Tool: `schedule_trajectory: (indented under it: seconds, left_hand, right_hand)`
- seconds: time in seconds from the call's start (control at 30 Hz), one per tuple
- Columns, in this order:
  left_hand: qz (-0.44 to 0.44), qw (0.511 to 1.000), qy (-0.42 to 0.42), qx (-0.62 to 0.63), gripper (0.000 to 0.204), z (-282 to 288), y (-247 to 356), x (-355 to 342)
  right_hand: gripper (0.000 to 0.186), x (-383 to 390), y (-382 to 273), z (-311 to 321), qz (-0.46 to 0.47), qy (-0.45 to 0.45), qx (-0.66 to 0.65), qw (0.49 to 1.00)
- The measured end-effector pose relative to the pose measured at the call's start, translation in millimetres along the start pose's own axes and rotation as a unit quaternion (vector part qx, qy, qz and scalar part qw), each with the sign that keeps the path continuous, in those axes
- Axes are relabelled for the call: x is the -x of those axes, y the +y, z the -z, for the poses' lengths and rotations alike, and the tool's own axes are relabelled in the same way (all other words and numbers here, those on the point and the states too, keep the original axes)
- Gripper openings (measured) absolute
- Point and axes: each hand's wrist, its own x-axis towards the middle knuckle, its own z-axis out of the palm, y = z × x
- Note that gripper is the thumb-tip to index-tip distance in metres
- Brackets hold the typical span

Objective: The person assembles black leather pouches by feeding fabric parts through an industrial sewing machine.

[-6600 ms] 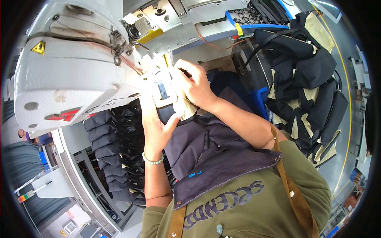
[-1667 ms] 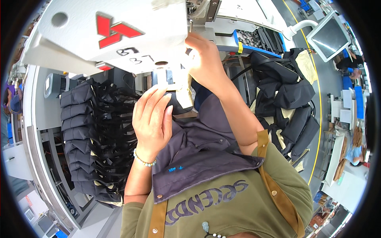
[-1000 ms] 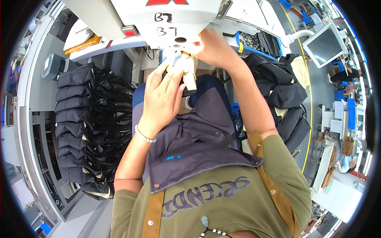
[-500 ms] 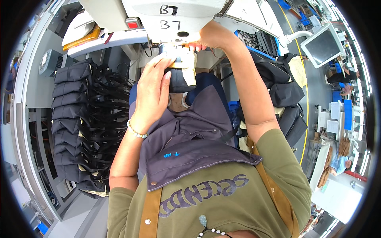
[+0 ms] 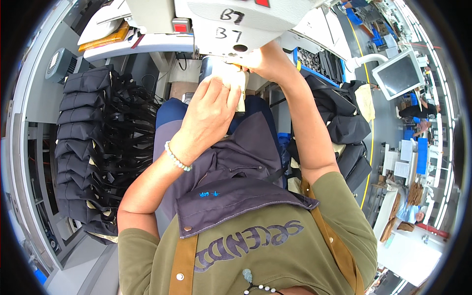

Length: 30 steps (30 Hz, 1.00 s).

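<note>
Under the head of a white sewing machine [image 5: 231, 32] sits a black fabric piece with a cream lining [image 5: 241, 98], partly covered by my hands and the machine. My left hand [image 5: 214, 103] lies over the piece from the near left, its fingers closed together against the cream cloth. From the right, my right hand [image 5: 270, 63] reaches in at the far edge of the piece, with bent fingers gripping it close under the machine head. The fingertips of the right hand are partly hidden, and the needle area cannot be seen.
Several black fabric pieces with dangling straps [image 5: 81, 130] are stacked at the left. More black pieces [image 5: 349, 128] lie at the right, near a blue-edged tray [image 5: 319, 64] of dark parts. A small screen [image 5: 399, 73] stands on a white arm.
My left hand has slid right and slightly nearer over the piece, covering more of it, and its thumb no longer shows apart. My right hand stays at the machine head, slightly nearer.
</note>
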Motion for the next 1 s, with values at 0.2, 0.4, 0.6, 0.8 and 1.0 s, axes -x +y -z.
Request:
schedule_trajectory:
  seconds: [0.2, 0.4, 0.6, 0.8, 1.0]
  left_hand:
    - [0.005, 0.997, 0.033, 0.067, 0.037, 3.5, -8.6, 2.6]
    - [0.007, 0.997, -0.01, 0.072, 0.037, 6.3, -9.1, -0.8]
    - [-0.012, 0.998, 0.048, 0.048, 0.042, -3.4, -8.9, 1.7]
    - [-0.016, 0.998, 0.043, 0.049, 0.039, 0.4, -8.7, 0.3]
    - [0.069, 0.971, 0.047, 0.223, 0.029, 12.4, -15.2, 2.2]
  right_hand:
    - [0.031, 0.8, -5.9, 5.5, -0.006, -0.048, 0.001, 0.999]
    - [0.027, 1.0, -8.7, 3.8, 0.047, -0.026, 0.094, 0.994]
    - [0.025, 12.1, -0.2, -15.6, 0.057, 0.089, 0.118, 0.987]
    - [0.014, 25.9, 1.1, -32.5, 0.083, 0.181, 0.093, 0.976]
    - [0.003, 29.2, 13.5, -38.5, 0.136, 0.189, 0.086, 0.969]
